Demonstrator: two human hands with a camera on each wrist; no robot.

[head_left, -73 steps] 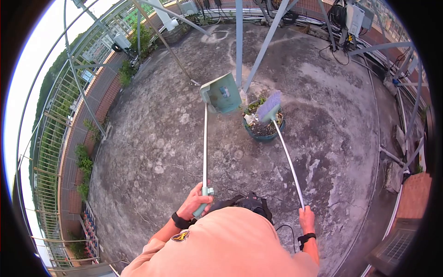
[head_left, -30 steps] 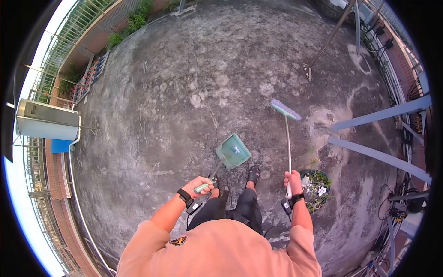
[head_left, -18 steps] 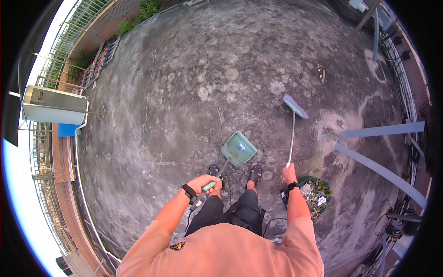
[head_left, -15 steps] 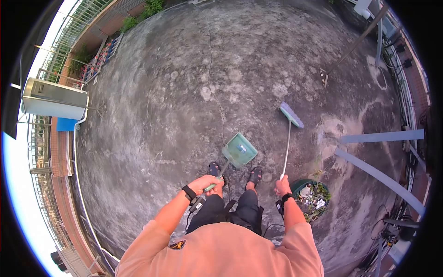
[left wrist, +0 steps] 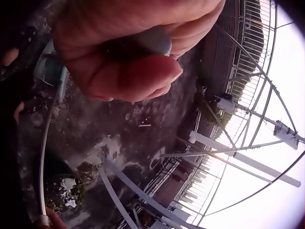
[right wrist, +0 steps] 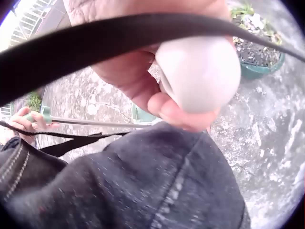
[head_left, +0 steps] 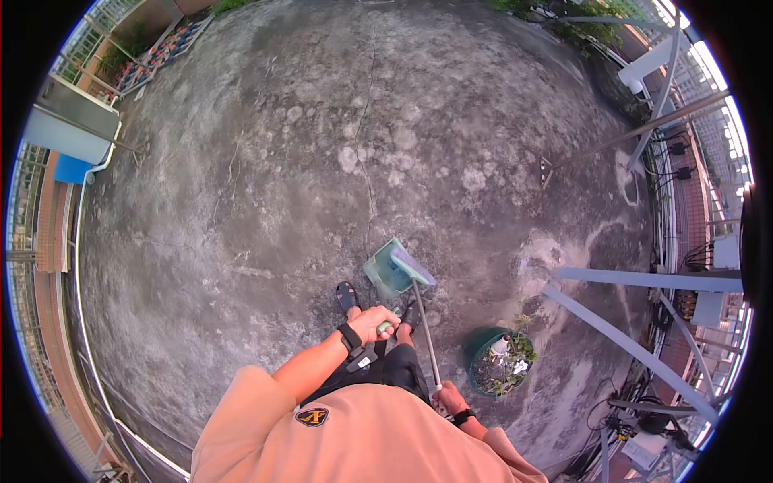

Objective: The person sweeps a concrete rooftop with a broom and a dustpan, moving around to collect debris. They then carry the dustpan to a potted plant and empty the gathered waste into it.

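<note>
In the head view my left hand [head_left: 373,324] grips the green handle of a long-handled dustpan, its pale green pan [head_left: 378,278] low in front of my feet. My right hand [head_left: 449,398] holds a broom by the upper end of its pole. The broom head [head_left: 413,266], with purple bristles, overlaps the right side of the pan. In the left wrist view the curled fingers [left wrist: 138,78] wrap the handle's rounded end. A white rounded broom handle end [right wrist: 202,74] sits in the right hand's fingers in the right wrist view, with a dark strap crossing in front.
A green plant pot [head_left: 483,354] with soil, leaves and white bits stands right of my feet. Grey metal struts [head_left: 644,279] rise from the concrete floor [head_left: 282,185] at the right. A white pipe [head_left: 79,282] and a metal box [head_left: 68,129] line the left edge.
The view has swung down from the pot and struts to the floor at my feet. My right hand has come back and inward, bringing the broom head from the right over to the dustpan.
</note>
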